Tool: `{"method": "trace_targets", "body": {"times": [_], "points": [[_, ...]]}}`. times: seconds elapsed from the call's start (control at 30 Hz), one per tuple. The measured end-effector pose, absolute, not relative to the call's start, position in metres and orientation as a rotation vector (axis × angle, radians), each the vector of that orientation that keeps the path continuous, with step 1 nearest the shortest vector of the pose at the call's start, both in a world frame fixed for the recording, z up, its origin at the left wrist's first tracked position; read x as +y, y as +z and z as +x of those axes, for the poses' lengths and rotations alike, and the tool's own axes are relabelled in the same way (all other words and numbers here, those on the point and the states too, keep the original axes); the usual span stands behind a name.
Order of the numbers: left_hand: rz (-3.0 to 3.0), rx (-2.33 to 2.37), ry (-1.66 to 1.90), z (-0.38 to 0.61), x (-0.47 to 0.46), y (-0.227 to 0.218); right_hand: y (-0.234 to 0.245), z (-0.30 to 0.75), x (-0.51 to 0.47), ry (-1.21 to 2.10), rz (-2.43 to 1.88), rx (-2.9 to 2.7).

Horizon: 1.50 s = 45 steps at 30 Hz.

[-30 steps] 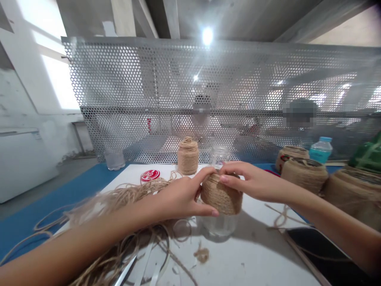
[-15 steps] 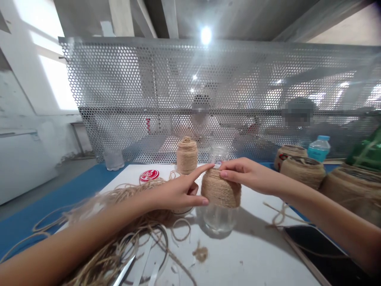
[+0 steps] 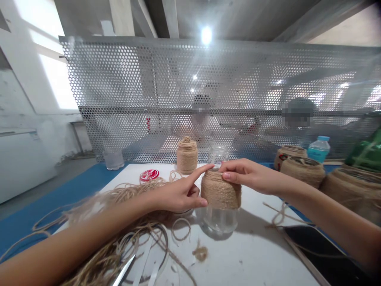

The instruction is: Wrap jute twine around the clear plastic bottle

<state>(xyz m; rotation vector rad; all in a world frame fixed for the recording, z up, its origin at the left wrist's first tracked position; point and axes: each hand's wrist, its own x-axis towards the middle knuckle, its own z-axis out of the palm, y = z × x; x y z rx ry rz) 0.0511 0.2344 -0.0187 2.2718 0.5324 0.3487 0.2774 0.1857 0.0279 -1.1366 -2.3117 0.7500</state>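
A clear glass jar (image 3: 222, 222) stands on the white board, its upper part wound with jute twine (image 3: 220, 192) and its lower part bare. My left hand (image 3: 184, 194) holds the jar's left side, index finger stretched to the rim and thumb against the twine; the other fingers are curled. At the right of the rim, my right hand (image 3: 245, 174) grips the jar's neck, with its thumb outside on the twine and its fingertips over the edge, partly hidden. Beside my left forearm lies a tangled heap of loose jute twine (image 3: 119, 234).
Scissors (image 3: 126, 270) lie among the twine, front left. A phone (image 3: 324, 254) lies front right. Behind are a twine-wrapped jar (image 3: 187, 157), a glass jar (image 3: 218, 153) and a red lid (image 3: 149, 175). More wrapped jars (image 3: 302, 171) stand right. A perforated metal screen (image 3: 166, 91) closes the back.
My right thumb and fingers have shifted slightly to the right and down at the rim. The wrapped jar has tipped a little. My left hand has hardly moved.
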Motion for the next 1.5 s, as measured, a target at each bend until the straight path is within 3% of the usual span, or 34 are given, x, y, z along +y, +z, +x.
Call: {"method": "trace_targets", "body": {"times": [0.17, 0.5, 0.93, 1.5], "points": [[2.299, 0.522, 0.367, 0.053, 0.226, -0.012, 0.033, 0.274, 0.180, 0.674, -1.127, -2.348], [2.528, 0.607, 0.555, 0.047, 0.230, -0.002, 0.020, 0.281, 0.194, 0.947, -1.006, -2.194], [2.699, 0.790, 0.566, 0.059, 0.207, -0.002, 0.025, 0.264, 0.183, 0.445, -1.270, -2.343], [2.857, 0.649, 0.542, 0.047, 0.230, -0.003, 0.025, 0.280, 0.191, 0.803, -1.237, -2.258]]}}
